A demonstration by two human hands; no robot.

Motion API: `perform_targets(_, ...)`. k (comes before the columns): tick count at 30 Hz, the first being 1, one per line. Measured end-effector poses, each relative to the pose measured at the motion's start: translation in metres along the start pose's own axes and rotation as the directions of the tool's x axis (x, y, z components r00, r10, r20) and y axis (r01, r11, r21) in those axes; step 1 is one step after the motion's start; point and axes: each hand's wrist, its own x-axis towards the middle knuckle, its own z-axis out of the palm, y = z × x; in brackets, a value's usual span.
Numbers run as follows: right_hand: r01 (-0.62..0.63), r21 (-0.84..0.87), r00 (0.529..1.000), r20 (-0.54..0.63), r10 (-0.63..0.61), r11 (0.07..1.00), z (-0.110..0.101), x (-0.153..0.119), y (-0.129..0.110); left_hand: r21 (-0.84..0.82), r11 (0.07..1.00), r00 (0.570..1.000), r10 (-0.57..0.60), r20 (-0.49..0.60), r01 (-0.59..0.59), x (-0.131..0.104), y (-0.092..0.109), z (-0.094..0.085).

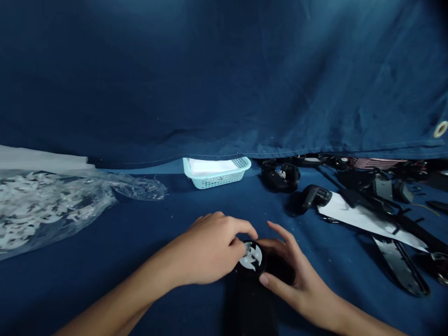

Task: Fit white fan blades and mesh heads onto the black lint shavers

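A black device [255, 298] lies at the bottom centre, its round end toward the middle of the view. Set in that round end is a white cut-out piece [251, 256]. My left hand [210, 249] reaches over from the left, thumb and forefinger bent together at the piece's upper left edge; what they pinch, if anything, is hidden. Around the right side of the round end curves my right hand [297, 275], its thumb and a finger touching the black rim and its forefinger raised.
A clear bag of white pieces [52, 205] lies at the left. Further back is a light blue basket [220, 178]. Black parts [280, 176] and a white strip [367, 218] are spread at the right. A blue cloth [210, 84] hangs behind.
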Motion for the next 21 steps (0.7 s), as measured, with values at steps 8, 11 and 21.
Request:
perform_targets(8,-0.018,-0.021,1.0,-0.007,0.018,1.0,-0.001,-0.001,0.003,0.171,0.98,0.992,-0.087,-0.088,0.101,0.004,-0.006,0.003)
perform_targets(11,-0.029,-0.007,1.0,-0.002,0.029,1.0,-0.001,0.0,0.003,0.098,0.993,0.996,-0.064,-0.07,0.071,0.003,-0.005,0.002)
perform_targets(21,-0.03,0.001,1.0,0.001,0.03,1.0,-0.001,0.0,0.003,-0.074,0.997,0.993,-0.02,0.113,0.029,-0.005,0.001,-0.007)
